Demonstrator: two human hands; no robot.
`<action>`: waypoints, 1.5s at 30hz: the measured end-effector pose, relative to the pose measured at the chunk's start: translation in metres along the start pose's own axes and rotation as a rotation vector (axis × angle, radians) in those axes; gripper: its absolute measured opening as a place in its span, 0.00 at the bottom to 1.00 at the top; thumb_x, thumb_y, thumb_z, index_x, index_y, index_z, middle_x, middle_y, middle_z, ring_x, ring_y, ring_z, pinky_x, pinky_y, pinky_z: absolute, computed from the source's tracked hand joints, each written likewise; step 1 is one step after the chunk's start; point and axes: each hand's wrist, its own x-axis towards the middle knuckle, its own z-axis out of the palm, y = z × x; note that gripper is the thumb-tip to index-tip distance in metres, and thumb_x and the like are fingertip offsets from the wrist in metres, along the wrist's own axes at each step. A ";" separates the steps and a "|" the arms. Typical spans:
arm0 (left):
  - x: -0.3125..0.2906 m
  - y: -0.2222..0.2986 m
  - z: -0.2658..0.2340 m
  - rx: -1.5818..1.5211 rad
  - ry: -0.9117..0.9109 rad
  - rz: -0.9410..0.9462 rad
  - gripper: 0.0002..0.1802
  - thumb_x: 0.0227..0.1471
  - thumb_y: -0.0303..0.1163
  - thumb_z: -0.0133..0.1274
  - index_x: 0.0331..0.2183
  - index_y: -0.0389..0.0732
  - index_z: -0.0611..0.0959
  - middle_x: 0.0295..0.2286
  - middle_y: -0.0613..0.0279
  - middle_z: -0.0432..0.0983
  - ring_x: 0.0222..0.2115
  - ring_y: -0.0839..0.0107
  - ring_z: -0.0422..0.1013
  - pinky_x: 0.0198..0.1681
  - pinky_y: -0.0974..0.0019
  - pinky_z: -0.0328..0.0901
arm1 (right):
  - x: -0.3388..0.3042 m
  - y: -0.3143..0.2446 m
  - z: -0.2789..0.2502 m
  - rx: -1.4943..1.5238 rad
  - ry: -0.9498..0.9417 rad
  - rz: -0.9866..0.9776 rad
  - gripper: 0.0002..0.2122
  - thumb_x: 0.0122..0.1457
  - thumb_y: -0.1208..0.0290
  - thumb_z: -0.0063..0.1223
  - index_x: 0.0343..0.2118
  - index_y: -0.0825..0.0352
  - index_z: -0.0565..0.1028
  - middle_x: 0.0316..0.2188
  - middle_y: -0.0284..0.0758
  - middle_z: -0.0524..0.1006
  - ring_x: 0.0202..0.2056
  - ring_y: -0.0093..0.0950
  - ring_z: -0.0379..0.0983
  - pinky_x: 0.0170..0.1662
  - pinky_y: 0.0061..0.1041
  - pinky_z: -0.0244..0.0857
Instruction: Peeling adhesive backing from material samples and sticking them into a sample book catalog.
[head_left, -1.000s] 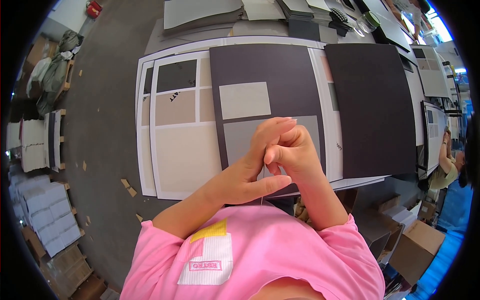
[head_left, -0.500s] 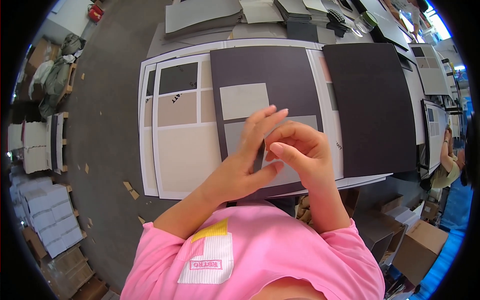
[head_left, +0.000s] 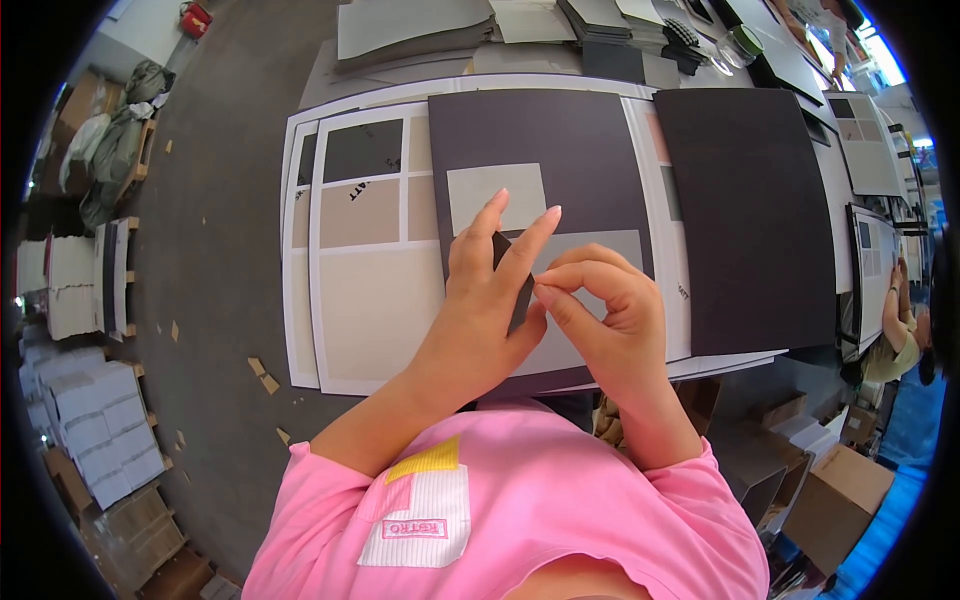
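My left hand [head_left: 478, 290] holds a small dark card [head_left: 523, 302] from behind, its fingers spread and thumb bent round. Much of that card is hidden by the hand. My right hand [head_left: 615, 305] pinches at the card's right edge with thumb and forefinger; anything finer in the pinch is too small to see. Beneath both hands lies a dark purple-grey board [head_left: 540, 130] bearing a pale grey rectangle [head_left: 477, 190] and a larger mid-grey rectangle [head_left: 615, 250]. To the left is a white sheet with beige and dark panels [head_left: 365, 310].
A plain black board [head_left: 745, 220] covers the right part of the table. Stacks of grey sheets [head_left: 410, 30] and a clear jar with a green lid [head_left: 742, 42] stand at the far side. Another person's arm [head_left: 893, 300] works at far right. Cardboard boxes [head_left: 840, 500] sit lower right.
My left hand has turned, its fingers spreading so the dark card shows between them. The right hand's thumb and forefinger have closed together at the card's edge.
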 end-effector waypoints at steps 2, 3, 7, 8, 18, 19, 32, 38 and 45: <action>-0.001 0.000 0.002 0.034 0.005 0.003 0.44 0.46 0.21 0.59 0.64 0.53 0.64 0.63 0.44 0.45 0.59 0.42 0.52 0.62 0.47 0.53 | 0.001 -0.001 0.000 -0.030 -0.008 0.007 0.03 0.54 0.83 0.57 0.31 0.72 0.79 0.30 0.35 0.78 0.32 0.26 0.75 0.36 0.22 0.69; -0.001 0.001 0.002 0.069 0.009 0.008 0.44 0.46 0.21 0.59 0.64 0.53 0.64 0.63 0.43 0.45 0.59 0.41 0.51 0.61 0.47 0.53 | 0.002 -0.001 0.000 -0.060 -0.013 0.012 0.02 0.54 0.83 0.57 0.31 0.73 0.79 0.30 0.35 0.78 0.32 0.25 0.75 0.36 0.22 0.69; 0.002 0.001 0.002 0.039 0.018 -0.018 0.44 0.47 0.21 0.59 0.64 0.52 0.64 0.63 0.43 0.44 0.59 0.40 0.51 0.61 0.46 0.53 | 0.005 0.007 0.000 0.008 -0.012 0.008 0.02 0.54 0.83 0.57 0.31 0.73 0.78 0.30 0.35 0.78 0.32 0.25 0.75 0.36 0.22 0.69; 0.004 -0.001 0.000 0.059 0.024 -0.028 0.44 0.47 0.22 0.59 0.64 0.52 0.64 0.63 0.43 0.44 0.59 0.40 0.51 0.61 0.46 0.53 | 0.005 0.008 -0.001 0.035 -0.005 0.012 0.02 0.54 0.84 0.57 0.31 0.73 0.78 0.30 0.35 0.78 0.32 0.25 0.76 0.37 0.22 0.69; 0.010 -0.005 0.000 0.069 0.008 -0.040 0.45 0.46 0.22 0.59 0.64 0.53 0.63 0.63 0.42 0.44 0.59 0.41 0.51 0.62 0.46 0.52 | 0.013 0.008 -0.002 0.033 -0.032 0.041 0.02 0.54 0.84 0.57 0.31 0.73 0.79 0.30 0.35 0.78 0.32 0.25 0.76 0.37 0.23 0.69; 0.010 -0.006 0.000 0.069 0.007 -0.042 0.45 0.46 0.22 0.59 0.64 0.53 0.63 0.63 0.42 0.44 0.59 0.41 0.51 0.62 0.46 0.52 | 0.013 0.008 -0.002 0.034 -0.033 0.043 0.02 0.54 0.84 0.57 0.31 0.73 0.79 0.30 0.35 0.78 0.32 0.25 0.76 0.37 0.23 0.69; 0.015 -0.013 -0.009 0.052 0.026 0.151 0.34 0.52 0.31 0.61 0.61 0.54 0.72 0.64 0.45 0.48 0.64 0.40 0.44 0.64 0.45 0.48 | 0.023 0.033 -0.007 0.720 -0.028 0.312 0.02 0.51 0.80 0.49 0.24 0.69 0.74 0.31 0.31 0.76 0.33 0.22 0.69 0.43 0.21 0.61; 0.015 -0.035 0.000 0.123 0.390 0.381 0.21 0.43 0.21 0.62 0.40 0.55 0.88 0.52 0.63 0.73 0.61 0.53 0.58 0.65 0.51 0.49 | 0.027 0.032 0.008 1.035 -0.027 0.400 0.06 0.57 0.73 0.43 0.27 0.67 0.73 0.44 0.39 0.77 0.50 0.29 0.70 0.58 0.30 0.58; 0.029 -0.045 0.009 0.020 0.506 0.502 0.18 0.39 0.18 0.62 0.33 0.52 0.87 0.40 0.68 0.79 0.51 0.60 0.69 0.66 0.49 0.50 | 0.042 0.051 0.016 1.111 -0.072 0.054 0.04 0.56 0.74 0.40 0.29 0.67 0.68 0.35 0.42 0.77 0.51 0.35 0.67 0.60 0.37 0.57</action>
